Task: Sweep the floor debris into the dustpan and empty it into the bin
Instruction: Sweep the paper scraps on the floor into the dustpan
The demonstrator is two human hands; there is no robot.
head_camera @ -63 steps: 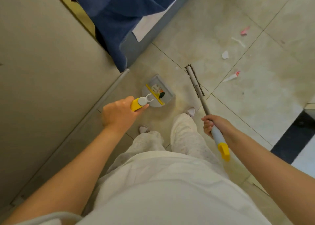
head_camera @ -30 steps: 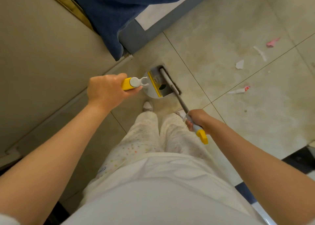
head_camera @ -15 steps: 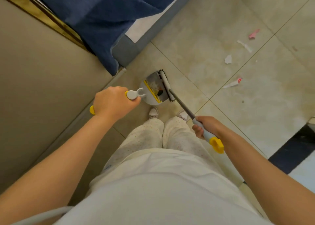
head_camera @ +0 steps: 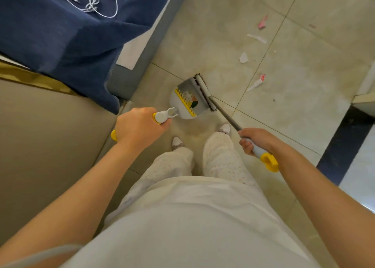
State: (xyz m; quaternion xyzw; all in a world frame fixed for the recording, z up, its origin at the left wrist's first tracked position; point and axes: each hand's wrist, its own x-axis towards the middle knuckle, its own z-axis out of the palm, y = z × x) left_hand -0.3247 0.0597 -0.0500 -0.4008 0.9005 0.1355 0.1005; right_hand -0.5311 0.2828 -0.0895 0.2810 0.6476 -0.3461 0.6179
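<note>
Wall panel (head_camera: 50,146) fills the left, so the dustpan has no room to shift that way. Far left, bed (head_camera: 142,50) with a blue blanket (head_camera: 60,34) draped over the corner and a white cable (head_camera: 91,1) lying on it; the frame boxes in the far-left side.

Left hand (head_camera: 138,129): fingers clamped on the long dustpan handle (head_camera: 162,116), likely so the pan can be set down without bending.

Dustpan (head_camera: 188,99) sits on the tiled floor (head_camera: 304,105) just ahead of the feet, mouth facing right toward the litter. A few scraps already lie inside.

Broom head (head_camera: 204,93) lies along the pan's open lip, touching it. Reads as the end of a sweep stroke, bristles holding the scraps in.

Right hand (head_camera: 253,142): fingers clamped on the broom grip, yellow end cap just behind the hand.

Right and far: paper scraps (head_camera: 243,57) and a pink piece (head_camera: 262,22), well apart from the pan, unswept. Nothing blocks the broom's path to them.

No bin in view, so emptying comes later.
</note>
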